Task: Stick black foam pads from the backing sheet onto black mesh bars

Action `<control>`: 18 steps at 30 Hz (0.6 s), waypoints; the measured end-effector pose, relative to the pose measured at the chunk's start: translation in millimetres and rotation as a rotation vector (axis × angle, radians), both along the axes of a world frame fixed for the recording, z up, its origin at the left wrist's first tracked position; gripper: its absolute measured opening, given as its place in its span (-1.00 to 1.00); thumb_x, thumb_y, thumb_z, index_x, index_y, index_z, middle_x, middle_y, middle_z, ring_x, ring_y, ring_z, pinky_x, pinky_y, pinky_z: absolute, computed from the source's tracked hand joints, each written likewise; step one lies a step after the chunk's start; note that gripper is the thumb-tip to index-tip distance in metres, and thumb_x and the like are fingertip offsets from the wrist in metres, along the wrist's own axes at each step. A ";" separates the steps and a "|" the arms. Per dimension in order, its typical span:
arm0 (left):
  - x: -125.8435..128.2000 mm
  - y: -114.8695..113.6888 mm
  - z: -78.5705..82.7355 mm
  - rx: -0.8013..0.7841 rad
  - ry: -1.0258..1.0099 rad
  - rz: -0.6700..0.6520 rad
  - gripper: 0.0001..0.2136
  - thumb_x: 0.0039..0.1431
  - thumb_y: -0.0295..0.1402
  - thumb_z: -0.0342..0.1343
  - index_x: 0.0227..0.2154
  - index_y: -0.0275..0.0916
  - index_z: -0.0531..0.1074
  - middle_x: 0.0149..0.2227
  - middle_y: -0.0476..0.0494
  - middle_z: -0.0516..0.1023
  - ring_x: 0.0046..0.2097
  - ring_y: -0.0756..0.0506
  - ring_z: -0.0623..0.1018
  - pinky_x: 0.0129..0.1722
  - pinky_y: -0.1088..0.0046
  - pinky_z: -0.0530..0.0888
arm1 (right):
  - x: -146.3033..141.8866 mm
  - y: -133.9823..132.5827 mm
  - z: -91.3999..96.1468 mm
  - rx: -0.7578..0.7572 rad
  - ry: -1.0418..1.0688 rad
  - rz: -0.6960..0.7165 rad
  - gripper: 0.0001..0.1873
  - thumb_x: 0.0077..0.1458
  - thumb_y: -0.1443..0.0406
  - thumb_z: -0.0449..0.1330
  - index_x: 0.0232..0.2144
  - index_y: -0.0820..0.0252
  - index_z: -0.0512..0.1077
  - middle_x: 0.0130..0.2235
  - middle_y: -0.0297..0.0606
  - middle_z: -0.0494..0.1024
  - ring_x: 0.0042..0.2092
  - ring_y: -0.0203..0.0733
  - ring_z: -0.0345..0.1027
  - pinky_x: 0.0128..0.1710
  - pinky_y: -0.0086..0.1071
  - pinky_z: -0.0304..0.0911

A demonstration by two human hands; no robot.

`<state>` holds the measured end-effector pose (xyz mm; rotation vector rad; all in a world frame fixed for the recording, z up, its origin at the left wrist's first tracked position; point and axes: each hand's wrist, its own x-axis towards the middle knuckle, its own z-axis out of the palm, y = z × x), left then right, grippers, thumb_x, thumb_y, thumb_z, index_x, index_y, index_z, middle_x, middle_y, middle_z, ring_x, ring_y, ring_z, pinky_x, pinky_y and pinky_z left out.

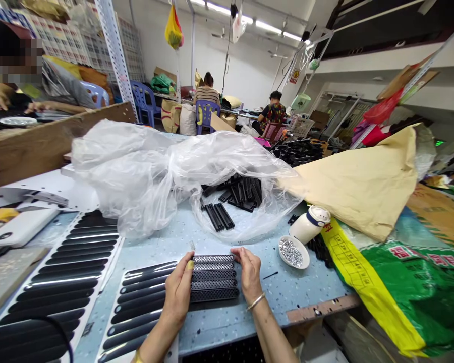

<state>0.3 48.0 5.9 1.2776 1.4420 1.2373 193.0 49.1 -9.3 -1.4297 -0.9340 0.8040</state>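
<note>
**Both hands closed on a set of black strips at the near table edge**

Both hands clamp the same item. The left hand (pixel 179 290) closes over the left end of the black textured strips (pixel 214 276), thumb on top; the right hand (pixel 249 275) pinches their right end, with a bangle at the wrist. Four strips lie side by side, long edges touching, flat on the blue speckled table (pixel 219 322) near its front edge.

Touching the set on the left is a white slotted tray (pixel 115 307) holding glossy black slats in rows. A larger tray of the same kind (pixel 66 275) lies further left.

Just right of the right hand is a small white dish (pixel 294 252) of silvery parts, and behind it a white jar (pixel 310 224) tipped on its side.

Beyond the strips, a clear plastic bag (pixel 147 171) sprawls across the table, with loose black parts (pixel 242 194) at its open mouth. To the right lie a tan paper sheet (pixel 363 186) and a green and yellow woven sack (pixel 401 287).

Other people sit at benches in the background, well apart.
</note>
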 end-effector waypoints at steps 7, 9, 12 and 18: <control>-0.9 0.1 6.2 -0.019 0.037 -0.012 -0.42 0.13 0.01 -0.04 -0.05 -0.40 0.52 0.03 -0.40 0.58 0.13 -0.37 0.49 0.17 0.01 0.34 | 0.6 -2.1 4.4 0.038 -0.133 0.006 -0.50 0.18 -0.02 0.06 -0.44 0.23 0.59 -0.41 -0.17 0.62 -0.33 -0.10 0.46 -0.28 -0.30 0.33; -10.4 -4.2 13.2 -0.020 0.047 -0.006 -0.44 0.13 0.00 -0.02 -0.03 -0.38 0.51 0.05 -0.37 0.56 0.13 -0.35 0.49 0.16 0.04 0.37 | 3.7 -7.2 15.2 0.058 -0.171 0.009 -0.53 0.18 0.01 0.07 -0.41 0.25 0.58 -0.39 -0.15 0.61 -0.32 -0.09 0.45 -0.28 -0.28 0.33; -43.9 -20.3 28.1 0.024 0.138 -0.008 -0.51 0.10 -0.04 0.07 -0.04 -0.28 0.52 -0.03 -0.25 0.63 0.04 -0.28 0.57 0.07 0.19 0.46 | 2.8 -26.7 39.6 0.116 -0.229 0.060 -0.69 0.16 0.12 0.16 -0.35 0.24 0.57 -0.30 -0.14 0.61 -0.23 -0.07 0.45 -0.18 -0.27 0.33; -139.2 -89.4 39.2 0.086 0.556 0.174 -0.80 -0.01 -0.14 0.20 -0.46 -0.16 0.56 -0.55 0.03 0.60 -0.54 -0.07 0.55 -0.52 0.53 0.45 | -58.6 -83.9 62.1 0.479 -0.481 0.546 -0.74 0.10 0.48 0.15 -0.17 0.20 0.50 -0.24 -0.14 0.60 -0.20 -0.12 0.48 -0.19 -0.30 0.43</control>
